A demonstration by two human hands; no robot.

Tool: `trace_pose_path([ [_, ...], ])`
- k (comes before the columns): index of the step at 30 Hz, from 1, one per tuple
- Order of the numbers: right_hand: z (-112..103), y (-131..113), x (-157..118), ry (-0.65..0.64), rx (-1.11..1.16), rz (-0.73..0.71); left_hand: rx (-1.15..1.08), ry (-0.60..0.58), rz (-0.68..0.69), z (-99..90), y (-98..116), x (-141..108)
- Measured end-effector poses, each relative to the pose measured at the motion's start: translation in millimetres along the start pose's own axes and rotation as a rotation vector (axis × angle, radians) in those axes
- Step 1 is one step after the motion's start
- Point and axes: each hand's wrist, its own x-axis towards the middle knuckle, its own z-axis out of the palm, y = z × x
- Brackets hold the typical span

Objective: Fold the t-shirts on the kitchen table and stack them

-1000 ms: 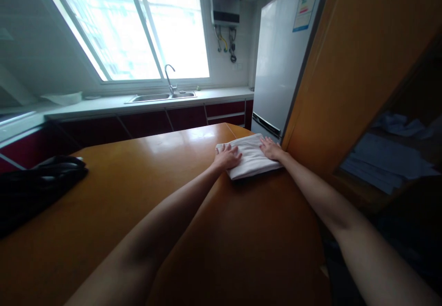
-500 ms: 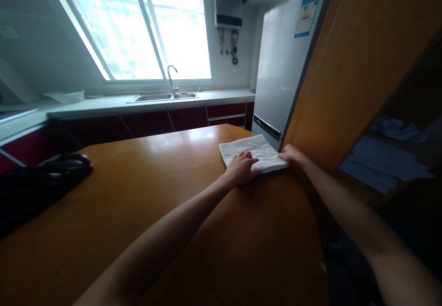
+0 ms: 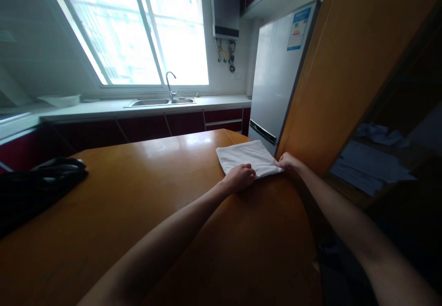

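Note:
A folded white cloth [image 3: 241, 154] lies flat near the far right end of the wooden table [image 3: 148, 181]. The fingers of my left hand [image 3: 241, 176] are curled closed on the cloth's near edge. At the near right corner, my right hand [image 3: 289, 162] pinches the cloth between thumb and fingers. Slight wrinkles run across the cloth near both hands. Its underside is hidden.
A black garment or bag [image 3: 37, 181] lies on the table's left side. Behind the table's right end stands a fridge [image 3: 272, 76], beside a wooden panel [image 3: 311, 99]. Papers [image 3: 371, 165] lie on a shelf at right. A sink [image 3: 152, 102] is set in the back counter.
My left hand's fingers, spread on top of the cloth before, have curled in at its near edge. My right hand keeps its pinch on the corner. The view has shifted slightly.

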Motion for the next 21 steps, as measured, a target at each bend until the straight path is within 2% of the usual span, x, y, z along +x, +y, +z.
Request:
trace_pose_path([
  [4, 3.6, -4.1, 2.4, 0.151, -0.016, -0.036, -0.011, 0.052, -0.017, -6.4, -3.9, -1.7],
  [6, 6.8, -6.9, 2.5, 0.165, -0.023, -0.043, 0.016, 0.047, -0.025, -6.0, -7.8, -4.7],
  [10, 13.5, -6.9, -1.3, 0.082, -0.037, -0.001, 0.05, -0.058, 0.002, 6.1, -13.1, -14.6],
  [14, 11.3, -3.3, -1.6, 0.021, -0.022, 0.046, 0.058, -0.031, -0.015, 15.7, -13.0, -19.4],
  [21, 3.5, -10.1, -1.8, -0.087, 0.053, 0.137, 0.064, -0.015, 0.006, 15.3, -12.2, -20.0],
])
